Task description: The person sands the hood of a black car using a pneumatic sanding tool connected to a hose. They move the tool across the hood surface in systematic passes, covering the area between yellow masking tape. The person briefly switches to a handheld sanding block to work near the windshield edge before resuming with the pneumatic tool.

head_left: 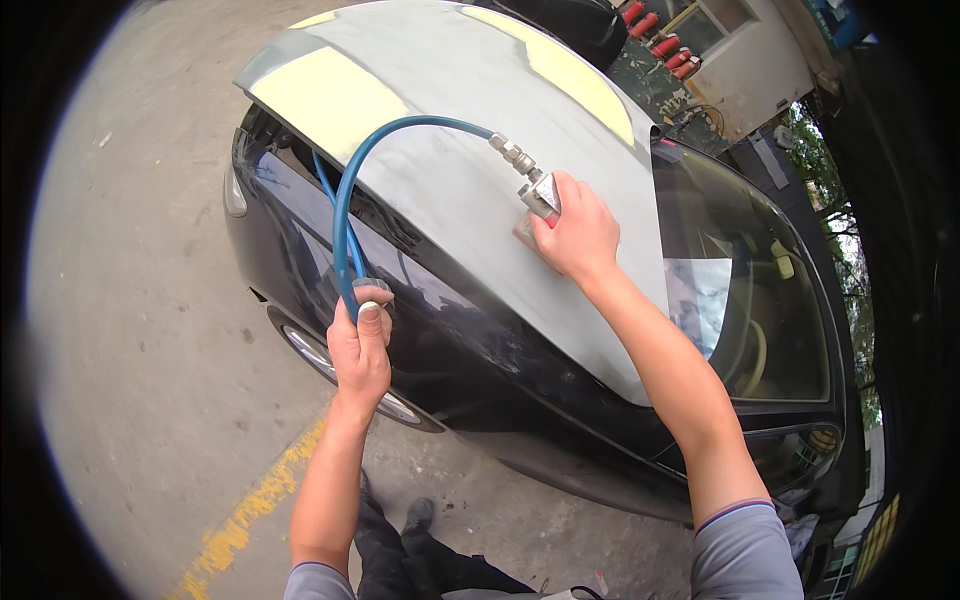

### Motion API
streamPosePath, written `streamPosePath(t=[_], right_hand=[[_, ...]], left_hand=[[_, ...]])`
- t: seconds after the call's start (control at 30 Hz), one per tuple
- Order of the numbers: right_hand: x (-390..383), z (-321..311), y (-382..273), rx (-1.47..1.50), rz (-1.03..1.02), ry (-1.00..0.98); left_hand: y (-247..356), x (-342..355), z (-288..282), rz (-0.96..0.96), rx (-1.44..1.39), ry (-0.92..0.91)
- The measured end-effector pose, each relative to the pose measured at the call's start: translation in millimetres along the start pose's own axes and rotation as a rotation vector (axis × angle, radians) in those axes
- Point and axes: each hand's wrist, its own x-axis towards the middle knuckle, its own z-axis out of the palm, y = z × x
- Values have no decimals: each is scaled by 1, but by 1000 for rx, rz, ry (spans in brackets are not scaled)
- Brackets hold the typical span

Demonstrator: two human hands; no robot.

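Observation:
On the grey-primed hood (pixel 470 90) of a dark car, my right hand (pixel 580 230) grips a metal air sander (pixel 541 197). Its pad is partly hidden under my fingers and seems to lie against the hood. A blue air hose (pixel 375 139) runs from the sander's metal coupling (pixel 512 154) in a high arc to the left. My left hand (pixel 360 345) is closed around that hose beside the front fender (pixel 310 225). A small greyish round thing by the left fingers is too unclear to name. Pale yellow filler patches (pixel 325 100) show on the hood.
The windshield (pixel 750 290) lies right of the hood, with a white sheet (pixel 700 300) showing there. Below the fender is a front wheel (pixel 310 350). Several red fire extinguishers (pixel 665 45) stand at the far right. A worn yellow line (pixel 245 515) crosses the concrete floor near my feet.

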Motion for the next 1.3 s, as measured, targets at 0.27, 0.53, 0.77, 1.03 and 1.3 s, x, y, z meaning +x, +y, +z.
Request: streamPosePath(t=[0.27,0.53,0.77,1.03,1.3], right_hand=[[60,19,-61,85,-32,-54],[130,45,-87,53,-25,-53],[172,53,-104,59,12,-77],[113,43,-163,146,-69,-130],[113,42,-155,143,-20,-135]], left_hand=[[9,44,-8,86,-53,1],[7,82,-23,-19,-38,19],[3,100,-33,-110,-64,6],[0,85,-54,50,-91,148],[-8,85,-59,0,-96,181]])
